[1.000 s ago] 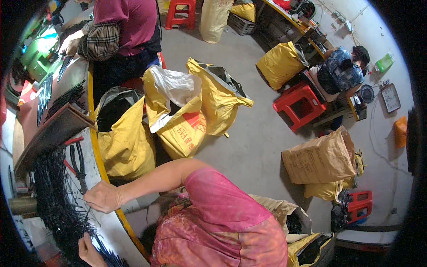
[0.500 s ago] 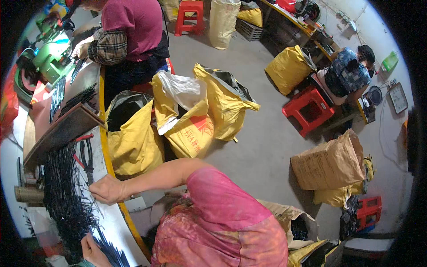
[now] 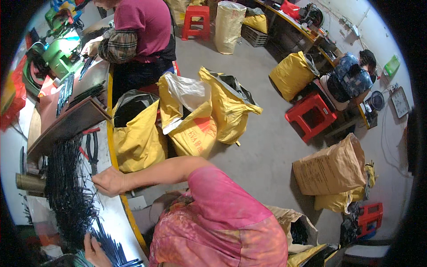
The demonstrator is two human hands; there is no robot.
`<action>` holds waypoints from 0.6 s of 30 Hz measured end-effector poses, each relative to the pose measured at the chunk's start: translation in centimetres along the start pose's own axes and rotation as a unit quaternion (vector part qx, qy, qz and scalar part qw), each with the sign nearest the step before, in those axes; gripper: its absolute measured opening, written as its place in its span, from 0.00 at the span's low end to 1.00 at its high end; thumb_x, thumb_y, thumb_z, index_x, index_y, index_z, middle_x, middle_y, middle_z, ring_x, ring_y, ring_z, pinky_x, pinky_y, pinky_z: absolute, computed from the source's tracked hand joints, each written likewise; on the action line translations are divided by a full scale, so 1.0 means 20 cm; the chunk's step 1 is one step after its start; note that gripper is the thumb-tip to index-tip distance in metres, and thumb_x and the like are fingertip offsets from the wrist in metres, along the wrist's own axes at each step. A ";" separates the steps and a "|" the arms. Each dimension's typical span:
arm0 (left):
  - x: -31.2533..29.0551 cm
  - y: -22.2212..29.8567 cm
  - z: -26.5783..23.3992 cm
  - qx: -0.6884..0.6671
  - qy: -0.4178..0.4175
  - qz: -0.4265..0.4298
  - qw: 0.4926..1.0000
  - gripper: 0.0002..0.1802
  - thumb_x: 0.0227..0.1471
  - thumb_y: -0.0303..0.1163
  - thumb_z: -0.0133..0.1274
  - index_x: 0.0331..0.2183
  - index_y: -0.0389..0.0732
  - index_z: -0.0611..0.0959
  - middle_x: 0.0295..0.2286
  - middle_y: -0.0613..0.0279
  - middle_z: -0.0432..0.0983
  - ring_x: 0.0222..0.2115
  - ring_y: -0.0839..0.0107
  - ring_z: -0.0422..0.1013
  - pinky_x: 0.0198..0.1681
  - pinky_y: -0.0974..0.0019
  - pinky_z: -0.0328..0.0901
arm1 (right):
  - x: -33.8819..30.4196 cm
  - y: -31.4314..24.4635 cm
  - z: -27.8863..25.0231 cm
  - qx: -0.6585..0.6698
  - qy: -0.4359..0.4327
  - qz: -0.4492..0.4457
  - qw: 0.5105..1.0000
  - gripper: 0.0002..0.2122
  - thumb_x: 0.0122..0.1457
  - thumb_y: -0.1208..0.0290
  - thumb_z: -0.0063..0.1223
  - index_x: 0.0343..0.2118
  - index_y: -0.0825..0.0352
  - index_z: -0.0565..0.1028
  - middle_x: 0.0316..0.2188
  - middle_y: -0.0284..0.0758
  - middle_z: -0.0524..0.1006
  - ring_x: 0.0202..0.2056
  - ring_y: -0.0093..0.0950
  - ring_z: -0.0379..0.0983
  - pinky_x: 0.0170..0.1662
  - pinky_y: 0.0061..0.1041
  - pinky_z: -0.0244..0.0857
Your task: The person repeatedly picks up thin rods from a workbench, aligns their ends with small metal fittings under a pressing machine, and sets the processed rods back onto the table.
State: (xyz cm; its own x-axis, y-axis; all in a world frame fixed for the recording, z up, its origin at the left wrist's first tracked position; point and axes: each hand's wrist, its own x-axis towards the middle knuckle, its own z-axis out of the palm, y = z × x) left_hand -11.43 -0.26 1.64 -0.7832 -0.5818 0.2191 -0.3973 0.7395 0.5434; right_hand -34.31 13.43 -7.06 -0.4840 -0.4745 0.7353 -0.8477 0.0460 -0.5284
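Observation:
My right hand [image 3: 110, 181] reaches across to the worktable on the left with its fingers curled closed. What they hold is too small to make out. Just past its knuckles lie pliers [image 3: 94, 155] with red-tipped handles. A thick heap of thin black strands [image 3: 69, 182] covers the table left of this hand. Low at the left edge is my left hand [image 3: 95, 252], thumb and finger apart, close to the heap's lower end. Beside it, a bundle of dark straight strips [image 3: 111, 247] rests on the white tabletop [image 3: 116, 209]; whether the fingers touch any strand is unclear.
A brown board [image 3: 66, 127] leans beyond the heap. Farther along, a person in a magenta top [image 3: 142, 31] works near a green machine [image 3: 60, 55]. Yellow sacks [image 3: 138, 142] stand beside the table. Another person [image 3: 353, 75] sits far right near a red stool [image 3: 311, 115].
The whole view has shifted slightly right and down at the top. My left hand's thumb and finger have moved apart; my right hand stays closed near the pliers.

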 end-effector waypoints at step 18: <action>-0.10 -0.08 -0.06 -0.059 -0.022 -0.050 0.997 0.07 0.50 0.28 0.45 0.31 0.35 0.74 0.15 0.67 0.63 0.11 0.83 0.54 0.12 0.77 0.48 | 0.00 0.01 0.03 -0.004 -0.008 0.015 1.000 0.08 0.51 0.67 0.46 0.24 0.65 0.63 0.13 0.38 0.68 0.17 0.42 0.67 0.20 0.38 0.60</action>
State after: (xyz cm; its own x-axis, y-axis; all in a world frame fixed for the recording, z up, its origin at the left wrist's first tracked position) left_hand -8.68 -0.80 1.37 -0.7636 -0.6336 0.1246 -0.4176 0.6317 0.6532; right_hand -34.39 12.96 -7.34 -0.5052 -0.4868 0.7126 -0.8351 0.0673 -0.5460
